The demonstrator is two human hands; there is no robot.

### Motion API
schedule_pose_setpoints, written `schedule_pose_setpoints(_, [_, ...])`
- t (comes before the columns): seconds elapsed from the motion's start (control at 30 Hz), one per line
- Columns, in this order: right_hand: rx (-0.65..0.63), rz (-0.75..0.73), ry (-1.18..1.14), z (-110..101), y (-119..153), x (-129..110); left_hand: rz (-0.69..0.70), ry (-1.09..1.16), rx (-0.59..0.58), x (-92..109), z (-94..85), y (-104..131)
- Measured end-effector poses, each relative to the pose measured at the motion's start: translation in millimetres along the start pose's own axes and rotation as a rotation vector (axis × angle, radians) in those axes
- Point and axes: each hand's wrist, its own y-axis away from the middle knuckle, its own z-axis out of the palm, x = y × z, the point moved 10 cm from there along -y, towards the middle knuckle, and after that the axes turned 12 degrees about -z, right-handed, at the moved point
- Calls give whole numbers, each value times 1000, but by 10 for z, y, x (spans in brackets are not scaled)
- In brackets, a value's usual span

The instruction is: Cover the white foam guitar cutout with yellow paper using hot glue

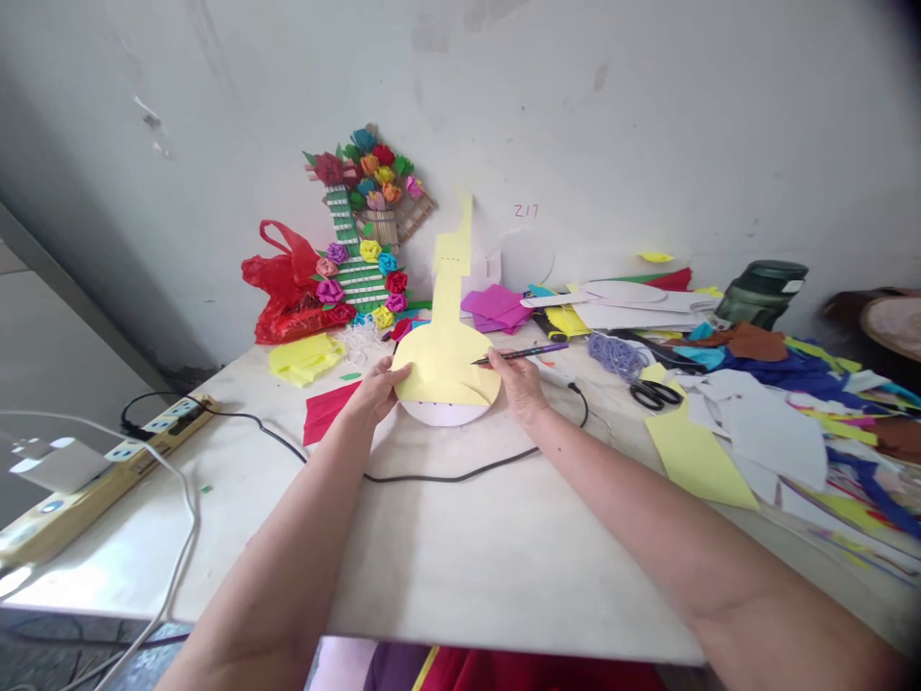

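Between my hands I hold up a yellow paper cutout (447,355) with a round body and a long neck, like a banjo or guitar. A white round piece (446,414) shows below the yellow, along its lower edge. My left hand (379,389) pinches the left rim of the round body, thumb on the front. My right hand (519,386) grips the right rim and also has a dark pen (522,353) between its fingers, tip pointing left over the yellow paper. The fingers behind the cutout are hidden.
Paper-flower crafts (360,230) lean on the wall beside a red plastic bag (288,278). Black scissors (654,394), purple yarn (613,355) and paper scraps (773,432) lie right. A black cable (446,478) crosses the table; a power strip (151,441) lies left. A dark bottle (763,296) stands behind.
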Motion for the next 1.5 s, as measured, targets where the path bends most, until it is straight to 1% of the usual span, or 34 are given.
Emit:
schedule_pose_setpoints(0.1, [-10,-38,18,3,-12,-54,62,55,-30,5,-6,-41])
schedule_pose_setpoints(0.2, [-2,-28,9,2,-4,-43,75,109,-41,-35,-24,-84])
schedule_pose_setpoints(0.43, [-12,-11,-4,40,50,-23,121,190,-7,-37,-74,-110])
schedule_pose_setpoints(0.57, [-79,-11,61,94,83,-35,125,211,20,-11,-74,-72])
schedule_pose_setpoints(0.67, [-130,-13,129,122,99,-21,128,214,14,7,-48,-40])
schedule_pose_setpoints(0.77, [-160,-5,148,139,108,22,130,213,11,13,-37,-27])
schedule_pose_setpoints(0.97, [-196,-4,193,153,116,82,147,202,4,7,-58,-58])
schedule_pose_setpoints(1.13, [-230,37,211,191,154,115,145,183,5,1,-65,-72])
schedule_pose_setpoints(1.27, [-244,92,186,220,184,143,148,188,13,9,-67,-64])
schedule_pose_setpoints(1.5, [-219,124,144,207,178,199,147,195,26,3,-73,-65])
